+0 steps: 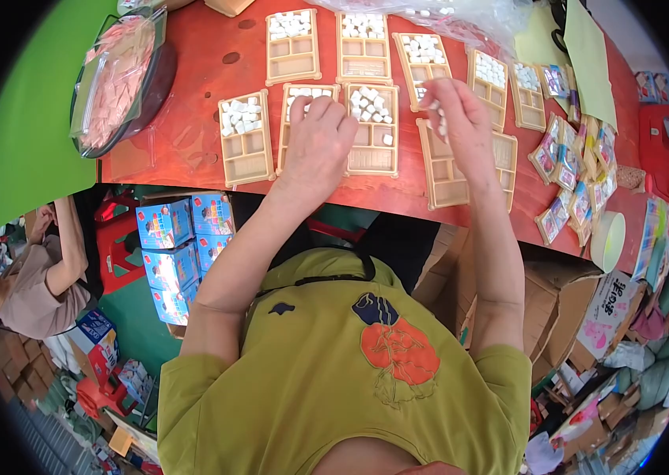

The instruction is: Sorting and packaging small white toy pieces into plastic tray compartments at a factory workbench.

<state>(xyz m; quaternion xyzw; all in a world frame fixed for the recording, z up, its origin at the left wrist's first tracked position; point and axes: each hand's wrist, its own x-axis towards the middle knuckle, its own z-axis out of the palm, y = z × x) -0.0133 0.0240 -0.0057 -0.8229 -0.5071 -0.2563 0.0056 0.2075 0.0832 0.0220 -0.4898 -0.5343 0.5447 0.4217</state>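
Tan divided trays (374, 161) lie in two rows on the table, many with small white marshmallow-like pieces (367, 104) heaped in their far compartment. My left hand (320, 146) is over two trays of the near row, its fingers bent down at the white pieces; whatever they hold is hidden. My right hand (463, 119) is raised over the near-row trays at the right, with white marshmallow-like pieces (441, 127) at its curled fingers. Below that hand, a tray (447, 194) shows bare compartments, and another overlaps it on the right. One white piece (387, 139) sits alone in a smaller compartment.
A dark basin (162, 83) of pink packets stands at the left on the red table (192, 150). Small colourful packets (568, 170) and a pale green bowl (608, 241) are at the right. Blue boxes (170, 269) are stacked below the table edge. Another person (41, 293) sits at far left.
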